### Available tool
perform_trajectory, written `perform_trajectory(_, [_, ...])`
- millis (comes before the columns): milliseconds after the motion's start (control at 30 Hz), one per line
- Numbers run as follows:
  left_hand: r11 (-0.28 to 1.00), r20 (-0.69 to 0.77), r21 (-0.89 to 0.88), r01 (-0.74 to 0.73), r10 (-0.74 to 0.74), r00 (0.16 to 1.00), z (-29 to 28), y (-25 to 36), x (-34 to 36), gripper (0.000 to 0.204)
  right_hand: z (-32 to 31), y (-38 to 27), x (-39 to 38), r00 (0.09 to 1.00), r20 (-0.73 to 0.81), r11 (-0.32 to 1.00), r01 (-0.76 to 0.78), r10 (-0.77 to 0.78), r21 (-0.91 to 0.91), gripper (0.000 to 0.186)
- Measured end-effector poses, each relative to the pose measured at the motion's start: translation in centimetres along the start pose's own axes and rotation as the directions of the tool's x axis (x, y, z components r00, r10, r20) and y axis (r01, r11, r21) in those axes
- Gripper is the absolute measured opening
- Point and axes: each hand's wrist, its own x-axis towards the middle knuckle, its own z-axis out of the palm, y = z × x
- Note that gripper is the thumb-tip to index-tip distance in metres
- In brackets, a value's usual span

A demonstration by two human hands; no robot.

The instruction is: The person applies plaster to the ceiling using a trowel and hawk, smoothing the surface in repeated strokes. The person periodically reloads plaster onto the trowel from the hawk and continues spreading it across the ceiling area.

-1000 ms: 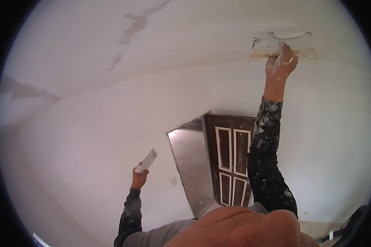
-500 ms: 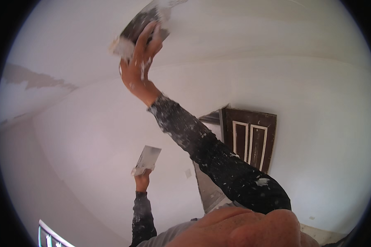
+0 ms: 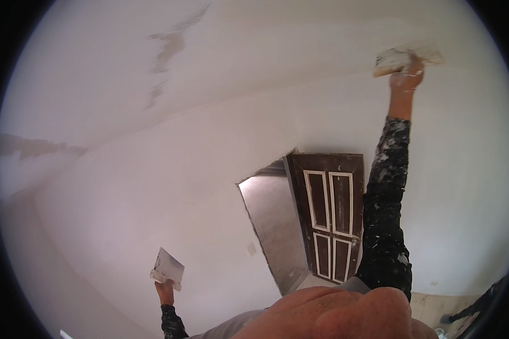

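Arm raised high, I hold a broad trowel (image 3: pixel 391 59) near the line where the ceiling (image 3: pixel 288 51) meets the wall (image 3: pixel 198 186), my right hand (image 3: pixel 408 76) gripping it from below; blur hides whether its edge touches the surface. Low on the other side, my left hand (image 3: pixel 165 292) grasps a wide, flat scraper (image 3: pixel 171 266), blade tilted upward, pale material (image 3: pixel 163 278) along its base. The step in hand looks to be smoothing overhead. Done well, I judge, it calls for a shallow blade angle, even pressure from end to end and one long, unbroken pull, easing off near the corner so the edge does not gouge the wall. Grey patches (image 3: pixel 171 50) at upper left seem to want a thin pass too, feathered at their margins, with the scraper within reach for cleaning the trowel.
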Motion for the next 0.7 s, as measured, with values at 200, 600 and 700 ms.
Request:
perform_trajectory(200, [0.988, 0.034, 0.021, -0.154, 0.153, 0.988, 0.3, 2.0, -3.2, 0.045, 13.4, -8.4, -7.7, 0.762, 0.210, 0.546, 0.600, -0.613, -0.584, 0.038])
perform_trajectory(600, [0.949, 0.154, -0.281, -0.143, 0.191, 0.969, 9.9, 1.0, -0.8, 0.039, 26.7, -12.8, -29.0, 0.821, 0.423, 0.917, 0.395, -0.383, 0.064, 0.066])
perform_trajectory(700, [0.826, 0.213, 0.319, -0.465, 0.416, 0.884, 3.7, -3.0, -1.8, 0.027, 16.5, -9.8, -25.2, 0.767, 0.561, 0.491, 0.636, -0.313, -0.595, 0.024])
